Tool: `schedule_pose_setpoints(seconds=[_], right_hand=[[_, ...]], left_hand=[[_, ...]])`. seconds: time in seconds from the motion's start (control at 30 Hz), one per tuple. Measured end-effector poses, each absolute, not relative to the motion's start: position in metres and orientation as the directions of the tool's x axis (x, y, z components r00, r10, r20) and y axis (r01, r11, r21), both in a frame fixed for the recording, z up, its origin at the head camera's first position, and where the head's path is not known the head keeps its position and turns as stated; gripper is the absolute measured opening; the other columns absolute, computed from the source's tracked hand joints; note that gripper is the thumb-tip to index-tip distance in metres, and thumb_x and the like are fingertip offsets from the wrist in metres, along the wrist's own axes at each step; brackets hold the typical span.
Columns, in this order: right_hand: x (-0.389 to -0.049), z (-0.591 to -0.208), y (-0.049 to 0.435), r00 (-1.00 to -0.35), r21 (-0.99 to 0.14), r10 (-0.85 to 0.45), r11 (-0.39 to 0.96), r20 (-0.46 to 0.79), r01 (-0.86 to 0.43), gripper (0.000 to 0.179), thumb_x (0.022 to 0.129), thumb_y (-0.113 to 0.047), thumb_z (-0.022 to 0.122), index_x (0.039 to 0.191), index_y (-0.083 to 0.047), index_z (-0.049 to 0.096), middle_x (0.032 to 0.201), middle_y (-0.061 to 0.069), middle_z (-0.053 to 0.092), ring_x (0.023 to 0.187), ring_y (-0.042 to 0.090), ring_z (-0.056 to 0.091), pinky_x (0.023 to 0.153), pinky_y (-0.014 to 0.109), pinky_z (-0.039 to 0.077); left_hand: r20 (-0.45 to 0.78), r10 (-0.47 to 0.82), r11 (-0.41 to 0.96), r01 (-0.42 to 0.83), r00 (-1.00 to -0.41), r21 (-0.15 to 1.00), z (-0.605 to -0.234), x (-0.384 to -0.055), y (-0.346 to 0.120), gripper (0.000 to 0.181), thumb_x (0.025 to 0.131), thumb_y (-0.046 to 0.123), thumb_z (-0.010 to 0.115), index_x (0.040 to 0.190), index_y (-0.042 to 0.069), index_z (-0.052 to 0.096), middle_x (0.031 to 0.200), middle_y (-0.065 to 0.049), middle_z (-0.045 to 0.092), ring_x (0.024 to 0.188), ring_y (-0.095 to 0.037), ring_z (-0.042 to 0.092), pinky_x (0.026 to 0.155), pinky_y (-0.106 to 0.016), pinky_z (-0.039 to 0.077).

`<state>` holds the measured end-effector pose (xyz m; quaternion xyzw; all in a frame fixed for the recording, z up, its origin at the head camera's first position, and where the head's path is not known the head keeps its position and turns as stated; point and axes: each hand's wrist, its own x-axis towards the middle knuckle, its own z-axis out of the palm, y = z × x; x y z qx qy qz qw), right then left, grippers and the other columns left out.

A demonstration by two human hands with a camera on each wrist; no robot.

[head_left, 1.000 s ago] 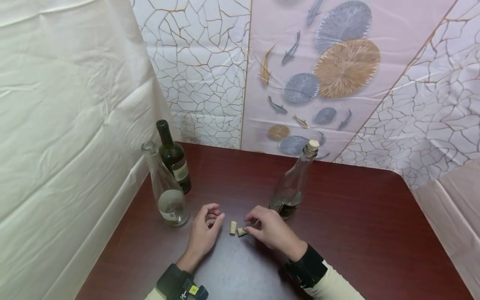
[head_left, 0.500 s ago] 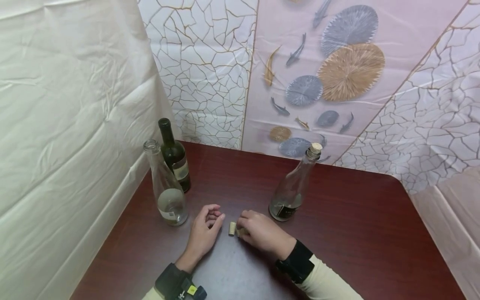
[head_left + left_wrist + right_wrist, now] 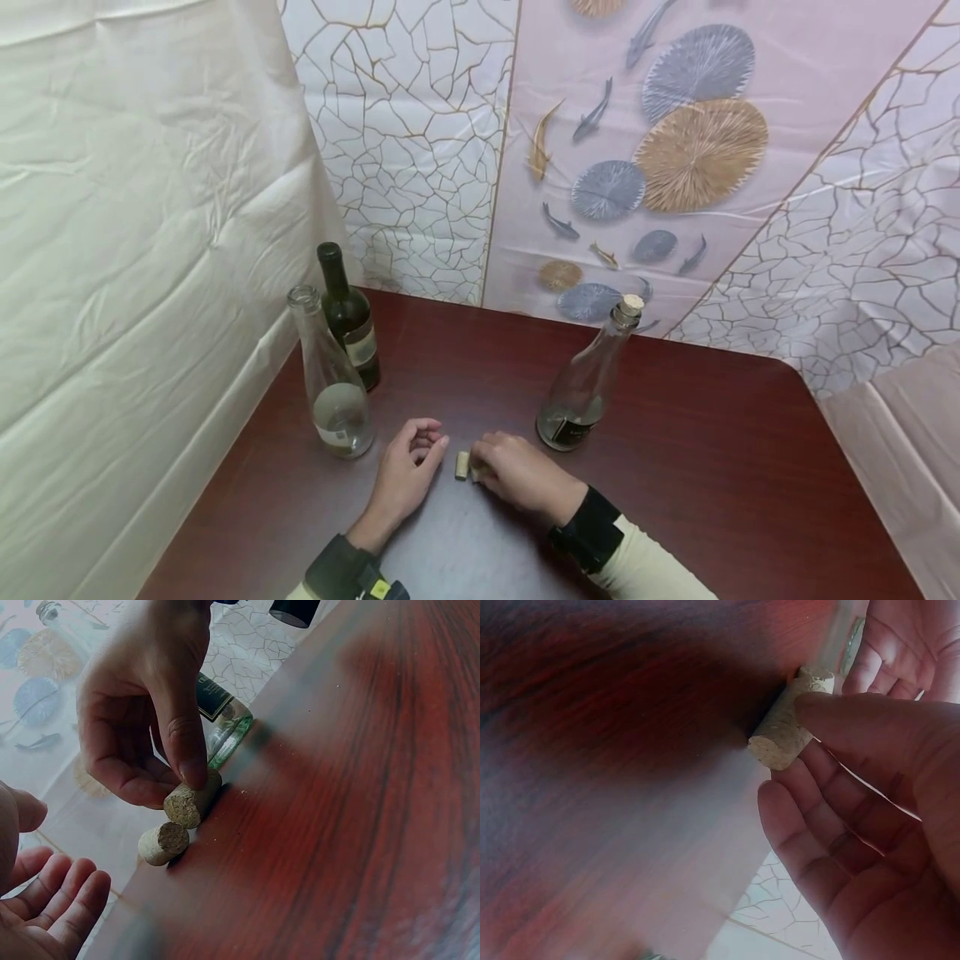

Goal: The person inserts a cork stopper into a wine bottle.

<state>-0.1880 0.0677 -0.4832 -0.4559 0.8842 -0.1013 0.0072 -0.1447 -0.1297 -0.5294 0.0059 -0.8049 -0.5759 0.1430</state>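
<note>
My right hand (image 3: 525,475) pinches a cork (image 3: 784,731) between thumb and fingers, low over the red-brown table. A second cork (image 3: 462,466) lies just to its left, its cut end facing the camera in the left wrist view. My left hand (image 3: 405,475) rests on the table left of the corks, fingers loosely curled with nothing in them. Beyond the right hand stands a clear bottle (image 3: 581,392) with a cork stopper (image 3: 632,304) in its neck. At the left are an uncorked clear bottle (image 3: 330,375) and a dark green bottle (image 3: 348,321) behind it.
The dark red table (image 3: 712,467) reaches back to a patterned cloth (image 3: 420,167) with cracked lines, fish and leaf shapes. A cream cloth (image 3: 150,250) hangs along the left side.
My right hand has moved left and down onto the nearer cork and now pinches it. The left hand keeps its place. The head view has shifted slightly.
</note>
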Motion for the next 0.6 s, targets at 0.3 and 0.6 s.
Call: schedule_pose_setpoints(seconds=[0.3, 0.6], right_hand=[[-0.1888, -0.4848, 0.0711, -0.583, -0.222, -0.807, 0.553, 0.097, -0.803, 0.014, 0.084, -0.018, 0.073, 0.094, -0.018, 0.063, 0.088, -0.009, 0.060, 0.081, 0.007, 0.056, 0.071, 0.029, 0.052], [-0.1864, -0.4806, 0.0741, -0.582, -0.298, -0.775, 0.511, 0.246, -0.807, 0.011, 0.088, -0.021, 0.071, 0.096, -0.019, 0.066, 0.089, -0.009, 0.062, 0.080, 0.005, 0.057, 0.070, 0.026, 0.052]], left_hand=[[0.214, -0.175, 0.354, 0.142, -0.961, 0.924, -0.5294, -0.1436, -0.1273, 0.030, 0.093, 0.028, 0.067, 0.115, 0.009, 0.062, 0.099, -0.001, 0.064, 0.089, -0.010, 0.065, 0.075, -0.031, 0.058], [0.246, -0.173, 0.338, 0.177, -0.954, 0.924, -0.5267, -0.1419, -0.1263, 0.027, 0.091, 0.023, 0.069, 0.112, 0.007, 0.063, 0.097, -0.001, 0.065, 0.087, -0.011, 0.066, 0.073, -0.030, 0.058]])
